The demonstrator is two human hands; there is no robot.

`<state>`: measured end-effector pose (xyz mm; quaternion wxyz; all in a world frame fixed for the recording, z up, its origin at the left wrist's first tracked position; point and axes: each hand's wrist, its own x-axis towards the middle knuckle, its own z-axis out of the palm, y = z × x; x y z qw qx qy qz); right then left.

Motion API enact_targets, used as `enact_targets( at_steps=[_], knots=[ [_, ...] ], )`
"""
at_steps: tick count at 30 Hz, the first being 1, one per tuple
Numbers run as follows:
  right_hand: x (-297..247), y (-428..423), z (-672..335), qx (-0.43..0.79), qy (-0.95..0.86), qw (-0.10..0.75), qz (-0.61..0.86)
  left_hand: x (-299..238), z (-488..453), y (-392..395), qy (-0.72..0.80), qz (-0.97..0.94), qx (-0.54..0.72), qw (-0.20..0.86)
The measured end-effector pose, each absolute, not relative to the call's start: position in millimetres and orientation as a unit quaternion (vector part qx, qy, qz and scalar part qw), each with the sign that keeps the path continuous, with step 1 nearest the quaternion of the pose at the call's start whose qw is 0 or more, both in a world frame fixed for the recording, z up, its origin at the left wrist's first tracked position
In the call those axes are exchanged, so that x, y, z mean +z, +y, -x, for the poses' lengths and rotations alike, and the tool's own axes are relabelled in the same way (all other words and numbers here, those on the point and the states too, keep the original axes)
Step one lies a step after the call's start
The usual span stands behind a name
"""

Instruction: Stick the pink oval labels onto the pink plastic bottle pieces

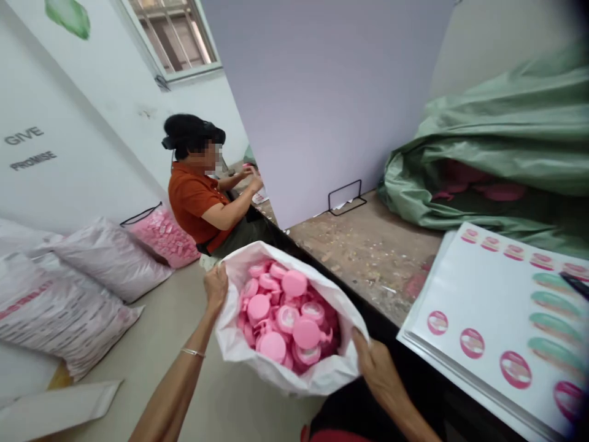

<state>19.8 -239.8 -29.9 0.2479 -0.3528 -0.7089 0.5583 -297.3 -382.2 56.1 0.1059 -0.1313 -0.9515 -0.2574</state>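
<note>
A white woven sack (285, 382) is held with its mouth wide apart, full of pink round plastic pieces (294, 319). Several of these show a disc face with a small spout-like tab. My left hand (216, 285) grips the sack's rim on the left, fingers closed over the edge. On the right side my right hand (375, 356) is closed on the rim, its thumb at the inner edge. The sack's lower part is hidden beneath its rim.
Sticker sheets (460, 288) lie stacked on the worn table (368, 258), beside a green bag (414, 184) with pink pieces inside. A lilac panel (322, 110) stands across it. A seated co-worker (197, 196) handles something pink. Filled sacks (110, 258) line the left wall.
</note>
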Motion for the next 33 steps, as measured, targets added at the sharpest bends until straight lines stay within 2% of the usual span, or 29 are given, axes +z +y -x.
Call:
enact_targets(
  at_steps=[4,9,12,18,24,30,33],
  knots=[
    [-15.5,-242.5,-6.6,0.563,-0.703,0.244,0.359,69.3,307.9,-376.1,-0.938,0.129,-0.29,0.136],
    [22.0,-247.6,-17.7,0.621,-0.696,0.214,0.29,103.3,318.9,-382.1,-0.91,0.155,-0.333,0.194],
    [12.9,-245.0,-31.9,0.586,-0.717,0.231,0.298,102.1,312.4,-390.6,-0.902,0.171,-0.341,0.204],
    [-40.1,-223.6,-22.9,0.473,-0.778,0.239,0.337,60.8,293.4,-369.5,-0.917,0.199,-0.321,0.126],
    [-15.3,-213.2,-30.9,0.468,-0.763,0.274,0.351,77.2,302.7,-345.4,-0.914,0.206,-0.331,0.111],
    [-31.4,-211.4,-43.8,0.474,-0.767,0.22,0.372,89.2,292.7,-341.8,-0.92,0.221,-0.321,0.032],
    [-36.6,-212.7,-45.0,0.46,-0.782,0.201,0.37,78.0,262.7,-326.9,-0.91,0.231,-0.34,-0.046]
  ],
)
